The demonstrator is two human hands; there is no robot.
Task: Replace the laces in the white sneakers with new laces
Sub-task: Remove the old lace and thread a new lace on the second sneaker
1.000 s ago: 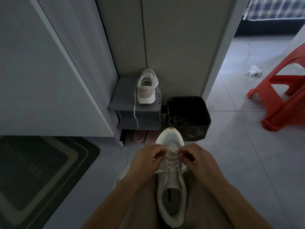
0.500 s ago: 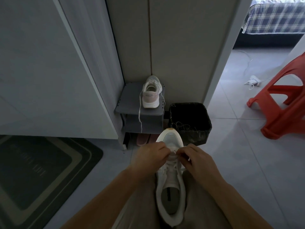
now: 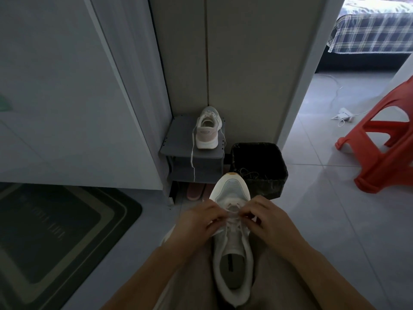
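White sneaker [image 3: 232,247] lies on the lap, toe just short of the bin [image 3: 259,162]. Left hand [image 3: 196,222] and right hand [image 3: 270,220] both pinch the lace [image 3: 233,214] at the toe-end eyelets. It seems best to keep both ends even, flat and untwisted before crossing.

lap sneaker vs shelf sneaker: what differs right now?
1. The lap sneaker lies on the person's thighs; the shelf sneaker stands on the grey shoe rack.
2. The left hand and right hand pinch the lap sneaker's lace near the toe-end eyelets; the shelf sneaker is untouched.
3. The shelf sneaker's hanging lace trails over the rack's front edge; the lap sneaker's does not.
Shared: both white, toes pointing away from the camera.
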